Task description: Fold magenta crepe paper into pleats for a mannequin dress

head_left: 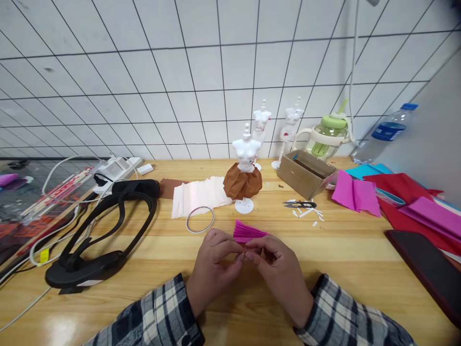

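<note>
A magenta crepe-like piece (248, 232), folded in narrow pleats, fans out just beyond my fingertips. My left hand (219, 262) pinches at its near end with thumb and forefinger. Against those fingertips my right hand (280, 269) is closed in a pinch too. The gathered end lies hidden behind the fingers, and any thin thread there is too small to tell. Straight ahead stands a small white dress form (246, 153) wearing a puffed brown skirt (242, 182). To the left of it lie a pale pink pleated sheet (201, 194) and a silvery ring (200, 220).
Black thread snips (300, 204) lie among white scraps, near a cardboard box (306, 173). Behind are two more dress forms (261, 120), a green-lidded jug (326, 137) and a water bottle (385, 132). Coloured sheets (355, 192) and a dark phone-like slab (425, 269) sit right; a black headset strap (104, 235) left.
</note>
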`<state>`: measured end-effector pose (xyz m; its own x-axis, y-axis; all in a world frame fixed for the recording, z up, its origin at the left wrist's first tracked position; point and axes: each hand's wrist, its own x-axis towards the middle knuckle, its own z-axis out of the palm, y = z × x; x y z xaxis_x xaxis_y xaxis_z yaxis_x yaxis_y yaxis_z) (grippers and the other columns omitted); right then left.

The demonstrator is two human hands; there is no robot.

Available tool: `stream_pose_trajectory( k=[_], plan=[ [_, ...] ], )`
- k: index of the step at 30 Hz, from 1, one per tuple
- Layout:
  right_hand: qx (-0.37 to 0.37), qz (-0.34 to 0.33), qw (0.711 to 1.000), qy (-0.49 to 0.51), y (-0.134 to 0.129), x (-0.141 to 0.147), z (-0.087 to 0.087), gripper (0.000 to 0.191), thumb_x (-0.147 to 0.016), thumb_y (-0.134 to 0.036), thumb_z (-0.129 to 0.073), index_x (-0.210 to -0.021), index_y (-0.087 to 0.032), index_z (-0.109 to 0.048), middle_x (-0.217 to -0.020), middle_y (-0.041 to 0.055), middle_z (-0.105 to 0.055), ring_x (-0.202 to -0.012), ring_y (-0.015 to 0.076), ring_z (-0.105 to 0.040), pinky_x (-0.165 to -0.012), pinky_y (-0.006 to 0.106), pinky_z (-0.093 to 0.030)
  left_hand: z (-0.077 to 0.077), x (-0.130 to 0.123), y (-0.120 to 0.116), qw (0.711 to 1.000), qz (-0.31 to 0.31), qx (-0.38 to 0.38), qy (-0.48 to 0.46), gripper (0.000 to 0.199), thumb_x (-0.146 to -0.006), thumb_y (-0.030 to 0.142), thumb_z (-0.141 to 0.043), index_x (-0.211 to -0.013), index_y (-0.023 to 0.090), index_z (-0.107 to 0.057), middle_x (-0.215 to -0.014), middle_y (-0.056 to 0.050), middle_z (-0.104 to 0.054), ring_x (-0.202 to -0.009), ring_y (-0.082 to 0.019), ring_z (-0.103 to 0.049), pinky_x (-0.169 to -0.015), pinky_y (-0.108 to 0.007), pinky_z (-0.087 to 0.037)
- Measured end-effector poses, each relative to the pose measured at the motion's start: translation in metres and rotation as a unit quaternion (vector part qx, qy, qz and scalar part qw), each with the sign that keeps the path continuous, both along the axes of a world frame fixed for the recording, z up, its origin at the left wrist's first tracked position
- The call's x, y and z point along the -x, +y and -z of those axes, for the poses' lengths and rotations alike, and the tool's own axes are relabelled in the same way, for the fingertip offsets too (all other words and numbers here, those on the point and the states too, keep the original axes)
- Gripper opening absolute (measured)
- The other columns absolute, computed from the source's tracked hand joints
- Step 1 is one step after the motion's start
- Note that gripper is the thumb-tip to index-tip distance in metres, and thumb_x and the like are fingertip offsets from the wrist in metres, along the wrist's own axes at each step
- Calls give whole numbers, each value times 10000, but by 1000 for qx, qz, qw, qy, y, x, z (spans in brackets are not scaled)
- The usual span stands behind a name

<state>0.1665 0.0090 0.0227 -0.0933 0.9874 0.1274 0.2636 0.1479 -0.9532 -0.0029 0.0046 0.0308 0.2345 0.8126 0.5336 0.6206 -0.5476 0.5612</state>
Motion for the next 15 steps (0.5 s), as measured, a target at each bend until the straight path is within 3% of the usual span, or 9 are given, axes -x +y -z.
stream_pose_trajectory(
  k=[3, 8, 15],
  plan=[
    [-3, -2, 1000, 8, 0, -1, 0, 206, -755, -306, -701, -947, -242, -736, -744, 6, -652, -593, 140, -504, -532, 256, -410, -1, 1, 0, 1000, 0, -14, 5, 94, -808, 135, -630, -796, 222, -664, -762, -6, -670, -746, -157, -565, -705, -311, -432],
    [2, -30, 1000, -7, -1, -1, -2, 65, -776, -259, -651, -764, -226, -706, -691, 0, -648, -587, 139, -498, -534, 253, -383, -3, 1, -1, 1000, 11, -13, 14, 90, -823, 143, -604, -785, 215, -643, -753, -9, -670, -739, -159, -563, -696, -311, -432],
    [-64, -99, 991, -57, -4, -7, -8, 58, -836, -205, -566, -784, -208, -592, -731, -9, -583, -634, 127, -492, -562, 240, -381, -1, 2, -1, 999, 36, 1, 12, 84, -818, 130, -615, -794, 211, -614, -753, 9, -667, -732, -148, -551, -707, -305, -410]
  ],
)
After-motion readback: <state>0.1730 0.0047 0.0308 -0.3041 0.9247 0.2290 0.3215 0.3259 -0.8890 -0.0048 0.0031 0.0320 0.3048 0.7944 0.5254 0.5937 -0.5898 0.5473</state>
